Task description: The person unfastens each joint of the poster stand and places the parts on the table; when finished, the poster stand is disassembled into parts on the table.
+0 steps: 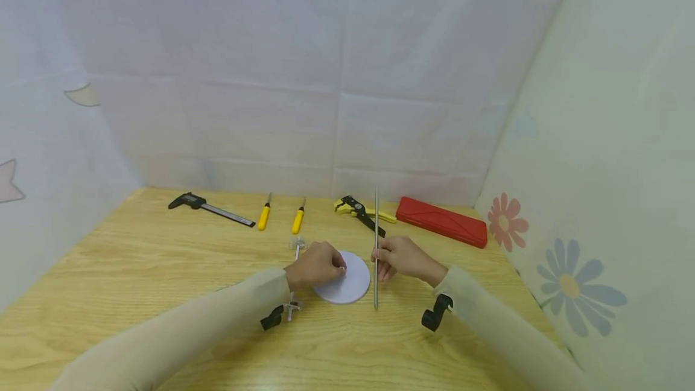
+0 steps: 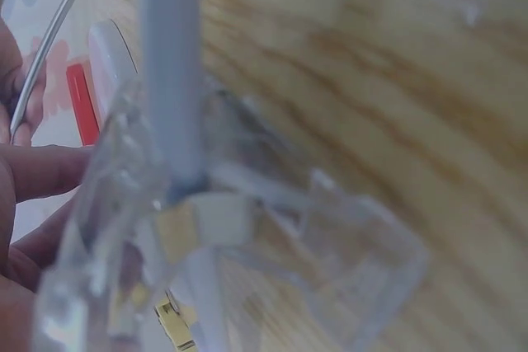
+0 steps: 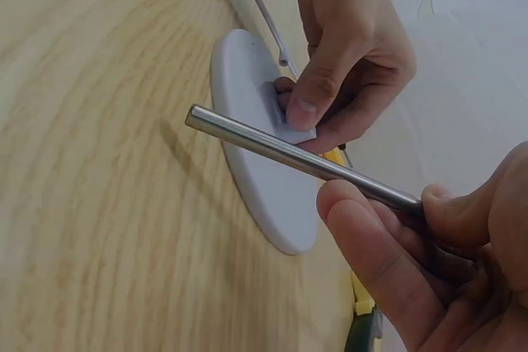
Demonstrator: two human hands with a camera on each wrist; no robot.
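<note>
Right hand (image 1: 404, 258) pinches the metal rod (image 1: 376, 240) upright just beside the white disc (image 1: 350, 285) on the worktop (image 1: 163, 270); left hand (image 1: 317, 264) presses the disc's raised centre block (image 3: 290, 109). With such a light pinch, I reckon the rod could tip or skid off the disc.

Beyond the fingers (image 1: 338, 265), a row of tools bars the bench (image 1: 136, 270): caliper (image 1: 209, 207), two screwdrivers (image 1: 280, 217), pliers (image 1: 362, 212), red case (image 1: 441, 221). Bare wood lies left of them.
</note>
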